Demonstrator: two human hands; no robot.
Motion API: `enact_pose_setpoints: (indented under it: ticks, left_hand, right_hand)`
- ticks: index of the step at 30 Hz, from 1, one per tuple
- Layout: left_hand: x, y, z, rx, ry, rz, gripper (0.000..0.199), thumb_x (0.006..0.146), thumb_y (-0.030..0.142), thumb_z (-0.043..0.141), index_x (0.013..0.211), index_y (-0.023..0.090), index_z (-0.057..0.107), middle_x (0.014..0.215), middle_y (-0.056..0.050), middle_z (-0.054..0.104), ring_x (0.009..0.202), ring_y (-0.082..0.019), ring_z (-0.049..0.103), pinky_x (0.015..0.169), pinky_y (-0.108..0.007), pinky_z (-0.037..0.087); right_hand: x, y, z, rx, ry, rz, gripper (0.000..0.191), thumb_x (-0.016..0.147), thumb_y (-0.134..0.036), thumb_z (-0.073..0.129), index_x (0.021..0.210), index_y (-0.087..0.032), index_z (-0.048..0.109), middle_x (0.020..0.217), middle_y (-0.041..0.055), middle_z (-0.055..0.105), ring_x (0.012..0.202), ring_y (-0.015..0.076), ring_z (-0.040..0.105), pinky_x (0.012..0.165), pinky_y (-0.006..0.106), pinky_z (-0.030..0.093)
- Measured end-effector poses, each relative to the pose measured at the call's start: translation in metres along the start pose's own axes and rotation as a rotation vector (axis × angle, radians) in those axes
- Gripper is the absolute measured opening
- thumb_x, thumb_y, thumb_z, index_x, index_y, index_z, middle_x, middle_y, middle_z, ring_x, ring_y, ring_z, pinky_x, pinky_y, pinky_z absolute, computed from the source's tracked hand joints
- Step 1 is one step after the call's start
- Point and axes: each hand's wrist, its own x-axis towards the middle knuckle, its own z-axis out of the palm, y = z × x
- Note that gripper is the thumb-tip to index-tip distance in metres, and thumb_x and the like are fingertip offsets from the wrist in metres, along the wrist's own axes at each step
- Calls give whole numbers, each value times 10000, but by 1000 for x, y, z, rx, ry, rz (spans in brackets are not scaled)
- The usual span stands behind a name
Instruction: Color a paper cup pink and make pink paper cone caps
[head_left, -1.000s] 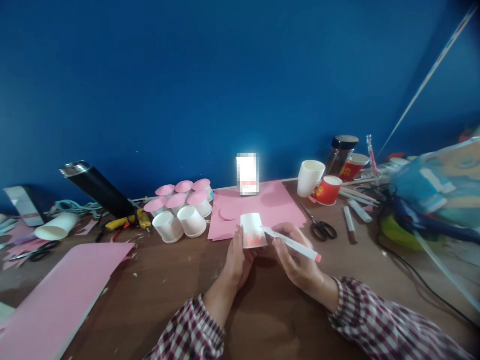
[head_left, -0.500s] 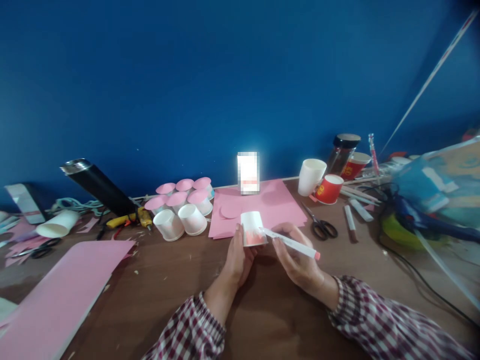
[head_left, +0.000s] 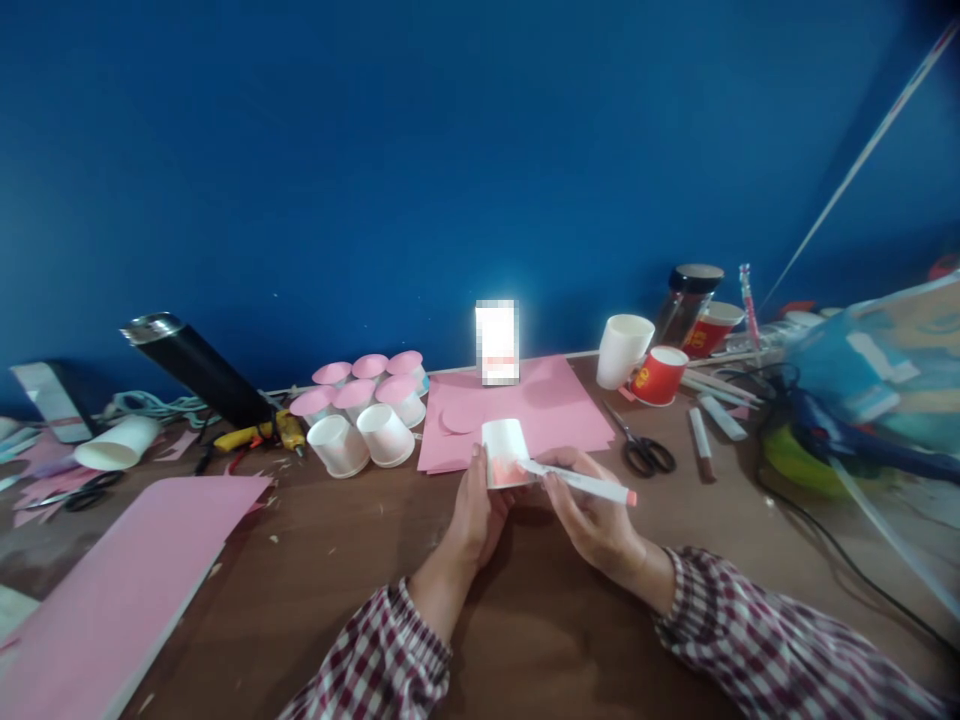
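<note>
A white paper cup [head_left: 504, 450], upside down with a pinkish-orange patch low on its side, is held by my left hand [head_left: 478, 510]. A white marker [head_left: 589, 484] with a coral end cap lies across the fingers of my right hand [head_left: 596, 520]; its tip meets the cup's right side near the patch. Behind the cup lie pink paper sheets [head_left: 547, 405] with a pink paper disc [head_left: 463, 412] on them. To the left stand two upturned white cups [head_left: 386, 435] and several cups topped with pink discs [head_left: 371, 367].
Black-handled scissors [head_left: 649, 456] and a capped marker [head_left: 701, 445] lie to the right, near a red paper cup [head_left: 660, 376] and a white cup [head_left: 624, 350]. A yellow glue gun [head_left: 255, 436], a black flask [head_left: 202, 368] and a large pink sheet [head_left: 142, 590] are on the left.
The marker has turned slightly, its capped end a little higher, and its tip sits lower on the cup's side. Both hands keep their grip.
</note>
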Motion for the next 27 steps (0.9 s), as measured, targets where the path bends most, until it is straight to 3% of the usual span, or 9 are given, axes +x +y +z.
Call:
enact_pose_setpoints:
  ticks: [14,23,27]
  left_hand:
    - [1,-2,-2,-17,-39,8,473,882,566,495,982,130,646,910,-106,684,812,-221,625,795,-354,487]
    - [2,-1,-2,5,11,-6,456,876,565,503,929,134,639,807,-92,668,729,-205,604,736,-344,488]
    - [2,-1,-2,-36,-3,-1,448,889,538,505,999,123,632,878,-97,675,774,-201,612,757,-338,493]
  right_hand:
    - [1,3,1,0,9,-13,119,900,-161,545,995,-195,608,867,33,654,768,155,617,707,262,492]
    - [-2,-1,0,83,-46,28,85,900,-188,539,946,-194,611,803,27,656,694,152,615,646,257,494]
    - [-1,2,2,119,-4,75,88,913,-212,534,956,-194,609,831,38,657,728,159,623,656,262,497]
